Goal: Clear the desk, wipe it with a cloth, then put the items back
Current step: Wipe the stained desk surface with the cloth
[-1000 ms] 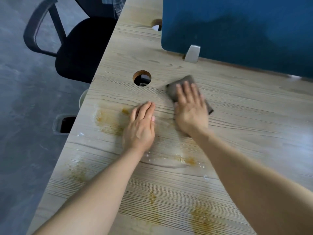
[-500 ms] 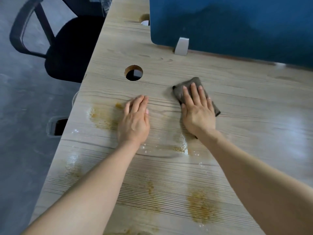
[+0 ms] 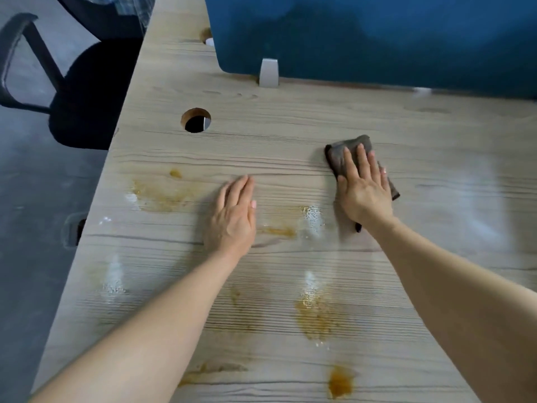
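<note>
A pale wooden desk (image 3: pixel 290 117) fills the view, marked with several brown stains (image 3: pixel 316 318) and wet streaks. My right hand (image 3: pixel 363 190) lies flat, fingers spread, pressing a dark grey-brown cloth (image 3: pixel 338 154) onto the desk right of centre. The cloth shows beyond the fingertips and at the hand's right edge; the rest is hidden beneath the palm. My left hand (image 3: pixel 232 216) rests flat on the bare desk to the left, fingers together, holding nothing. A brown smear (image 3: pixel 157 196) lies just left of it.
A blue partition panel (image 3: pixel 377 33) stands along the desk's far edge on a grey bracket (image 3: pixel 268 72). A round cable hole (image 3: pixel 196 120) sits far left of centre. A black office chair (image 3: pixel 84 91) stands on the grey floor beyond the desk's left edge.
My right hand has slid the cloth to the right, away from the cable hole. My left hand has stayed flat in about the same spot on the desk. The camera view shifted.
</note>
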Demonstrator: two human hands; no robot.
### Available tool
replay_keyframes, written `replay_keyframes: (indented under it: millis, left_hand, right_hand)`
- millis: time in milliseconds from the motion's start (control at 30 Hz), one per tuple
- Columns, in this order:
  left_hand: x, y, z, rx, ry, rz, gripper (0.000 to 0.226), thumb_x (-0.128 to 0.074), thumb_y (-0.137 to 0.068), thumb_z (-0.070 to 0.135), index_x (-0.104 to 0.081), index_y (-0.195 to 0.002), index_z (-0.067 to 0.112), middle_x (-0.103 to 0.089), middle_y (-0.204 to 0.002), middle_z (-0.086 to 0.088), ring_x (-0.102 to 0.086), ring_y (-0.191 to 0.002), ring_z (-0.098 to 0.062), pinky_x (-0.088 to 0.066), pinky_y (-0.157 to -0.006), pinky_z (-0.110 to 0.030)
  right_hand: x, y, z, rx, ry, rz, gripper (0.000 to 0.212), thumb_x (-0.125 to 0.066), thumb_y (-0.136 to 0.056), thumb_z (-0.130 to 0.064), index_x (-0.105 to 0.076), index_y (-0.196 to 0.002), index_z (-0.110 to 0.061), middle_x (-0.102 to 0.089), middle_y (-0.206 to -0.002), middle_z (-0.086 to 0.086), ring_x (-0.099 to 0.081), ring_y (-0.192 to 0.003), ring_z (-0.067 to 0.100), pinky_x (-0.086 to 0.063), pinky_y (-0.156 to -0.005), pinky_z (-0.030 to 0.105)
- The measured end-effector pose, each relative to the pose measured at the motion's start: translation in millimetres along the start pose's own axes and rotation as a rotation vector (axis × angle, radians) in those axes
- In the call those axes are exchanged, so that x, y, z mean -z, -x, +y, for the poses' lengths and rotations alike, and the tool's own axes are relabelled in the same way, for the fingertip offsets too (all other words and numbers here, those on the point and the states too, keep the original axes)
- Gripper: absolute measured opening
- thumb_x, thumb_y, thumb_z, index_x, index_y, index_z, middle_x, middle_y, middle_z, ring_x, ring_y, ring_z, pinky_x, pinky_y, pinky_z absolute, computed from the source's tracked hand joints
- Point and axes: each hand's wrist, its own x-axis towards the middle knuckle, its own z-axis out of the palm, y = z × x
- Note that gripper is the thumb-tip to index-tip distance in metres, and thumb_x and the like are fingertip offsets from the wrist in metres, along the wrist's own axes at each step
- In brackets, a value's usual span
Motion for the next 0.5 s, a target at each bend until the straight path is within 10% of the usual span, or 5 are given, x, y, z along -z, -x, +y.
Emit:
replay_keyframes:
  millis: [300, 500]
  left_hand:
    - [6, 2, 5, 0.003, -0.05, 0.018, 0.045, -0.033, -0.099, 0.024, -0.038, -0.144, 0.019, -0.036, -0.149, 0.003, -0.029, -0.134, -0.022, -0.029, -0.111, -0.036]
    - [4, 0, 5, 0.012, -0.052, 0.035, 0.045, -0.032, -0.1, 0.023, -0.038, -0.144, 0.02, -0.037, -0.148, 0.004, -0.03, -0.133, -0.022, -0.028, -0.11, -0.034]
  right_hand:
    - [-17, 49, -37, 0.408, 0.022, -0.077, 0.054, -0.027, -0.101, -0.037, -0.004, -0.15, -0.036, 0.004, -0.158, -0.01, 0.007, -0.146, 0.012, 0.002, -0.117, 0.033]
    - [-3, 11, 30, -0.027, -0.011, 0.082, 0.055, -0.028, -0.1, -0.034, -0.009, -0.151, -0.027, -0.002, -0.16, 0.001, 0.003, -0.146, 0.019, -0.001, -0.118, 0.039]
